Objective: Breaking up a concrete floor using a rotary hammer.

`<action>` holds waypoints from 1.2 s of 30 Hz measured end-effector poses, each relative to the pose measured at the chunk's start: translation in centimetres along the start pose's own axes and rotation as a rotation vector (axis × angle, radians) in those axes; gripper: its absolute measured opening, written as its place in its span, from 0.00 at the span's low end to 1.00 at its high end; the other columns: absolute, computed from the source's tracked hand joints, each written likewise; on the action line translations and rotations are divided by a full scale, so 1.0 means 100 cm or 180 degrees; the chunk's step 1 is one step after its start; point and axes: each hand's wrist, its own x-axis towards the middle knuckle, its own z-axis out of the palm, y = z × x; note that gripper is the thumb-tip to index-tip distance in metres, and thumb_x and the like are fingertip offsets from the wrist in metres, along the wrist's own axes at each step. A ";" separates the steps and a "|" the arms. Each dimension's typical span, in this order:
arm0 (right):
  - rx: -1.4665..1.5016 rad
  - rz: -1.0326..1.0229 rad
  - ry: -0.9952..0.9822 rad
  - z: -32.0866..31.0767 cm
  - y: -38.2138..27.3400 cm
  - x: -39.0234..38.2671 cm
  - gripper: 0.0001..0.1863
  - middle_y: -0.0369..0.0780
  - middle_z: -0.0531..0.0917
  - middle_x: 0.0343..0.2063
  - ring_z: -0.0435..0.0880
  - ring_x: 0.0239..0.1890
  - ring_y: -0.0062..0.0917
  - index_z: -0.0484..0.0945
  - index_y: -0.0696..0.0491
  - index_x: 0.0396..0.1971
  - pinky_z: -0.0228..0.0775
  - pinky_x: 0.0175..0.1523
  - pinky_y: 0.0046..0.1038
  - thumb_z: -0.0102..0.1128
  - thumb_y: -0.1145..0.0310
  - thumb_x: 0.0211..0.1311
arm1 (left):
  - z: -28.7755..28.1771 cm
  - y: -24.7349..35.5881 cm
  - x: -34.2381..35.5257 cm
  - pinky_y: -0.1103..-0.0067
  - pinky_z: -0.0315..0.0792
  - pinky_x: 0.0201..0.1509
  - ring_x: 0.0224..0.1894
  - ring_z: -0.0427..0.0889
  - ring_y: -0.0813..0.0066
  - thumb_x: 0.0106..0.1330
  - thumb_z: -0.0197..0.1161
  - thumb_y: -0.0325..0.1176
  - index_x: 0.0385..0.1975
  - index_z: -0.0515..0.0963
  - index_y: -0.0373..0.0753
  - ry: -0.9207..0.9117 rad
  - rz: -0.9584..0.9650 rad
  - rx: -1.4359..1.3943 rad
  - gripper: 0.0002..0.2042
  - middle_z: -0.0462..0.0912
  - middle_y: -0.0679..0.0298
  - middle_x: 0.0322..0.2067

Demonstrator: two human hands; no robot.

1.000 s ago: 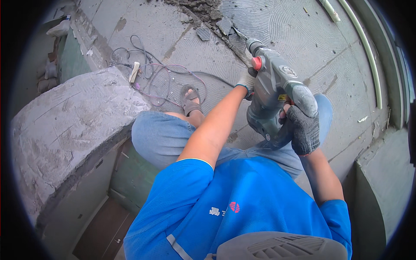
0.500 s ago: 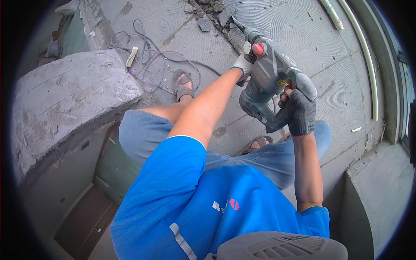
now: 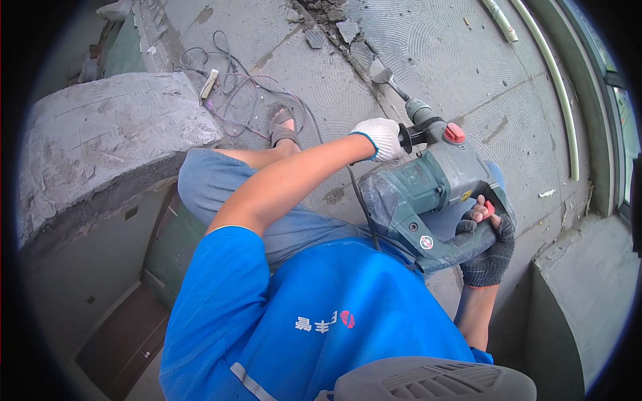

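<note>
A grey-green rotary hammer (image 3: 414, 184) with a red knob lies across my lap area, tilted with its nose to the far side. My left hand (image 3: 382, 138), in a white knit glove, is closed round its black side handle (image 3: 414, 136). In a dark glove with bare fingertips, my right hand (image 3: 493, 254) grips the rear handle, fingers at the red trigger (image 3: 489, 208). A flat chisel (image 3: 384, 76) sticks out of the nose toward the broken channel in the floor (image 3: 344, 48). Whether its blade touches the floor I cannot tell.
Loose rubble pieces (image 3: 348, 30) lie along the channel. A tangled cable (image 3: 251, 83) and a white power strip (image 3: 209, 83) rest near my sandalled left foot (image 3: 283, 125). At left rises a rough concrete ledge (image 3: 120, 127); pale pipes (image 3: 558, 83) run along the right wall.
The rotary hammer has come back toward my body and swung to show its side. Its chisel has drawn away from the channel. Both hands have kept hold and moved with it.
</note>
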 end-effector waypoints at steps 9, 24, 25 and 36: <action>-0.0375 -0.0176 0.0301 0.048 0.015 0.017 0.11 0.39 0.75 0.27 0.77 0.34 0.27 0.73 0.61 0.38 0.73 0.38 0.30 0.56 0.71 0.57 | -0.019 -0.005 0.006 0.66 0.75 0.40 0.35 0.82 0.48 0.54 0.59 0.49 0.32 0.80 0.26 -0.0334 -0.0023 -0.0028 0.25 0.81 0.41 0.31; -0.0732 -0.0191 0.0269 0.104 0.045 0.075 0.08 0.36 0.72 0.24 0.74 0.28 0.24 0.71 0.59 0.36 0.72 0.35 0.30 0.52 0.73 0.57 | -0.008 -0.089 0.081 0.67 0.74 0.45 0.42 0.82 0.50 0.58 0.55 0.47 0.39 0.81 0.34 -0.0488 0.0276 0.0623 0.21 0.82 0.45 0.37; -0.0546 -0.0192 0.0290 0.104 0.047 0.081 0.08 0.36 0.72 0.24 0.74 0.28 0.24 0.71 0.59 0.36 0.72 0.35 0.30 0.52 0.73 0.57 | -0.012 -0.089 0.082 0.67 0.74 0.45 0.42 0.82 0.51 0.58 0.55 0.47 0.39 0.81 0.34 -0.0403 0.0218 0.0667 0.21 0.82 0.46 0.37; 0.0350 -0.0050 0.0038 0.038 0.041 0.089 0.07 0.35 0.73 0.24 0.74 0.29 0.22 0.71 0.57 0.34 0.69 0.37 0.26 0.51 0.71 0.56 | -0.036 -0.060 0.071 0.66 0.75 0.43 0.38 0.83 0.51 0.55 0.58 0.47 0.34 0.82 0.33 -0.0319 -0.0291 0.0435 0.21 0.82 0.45 0.35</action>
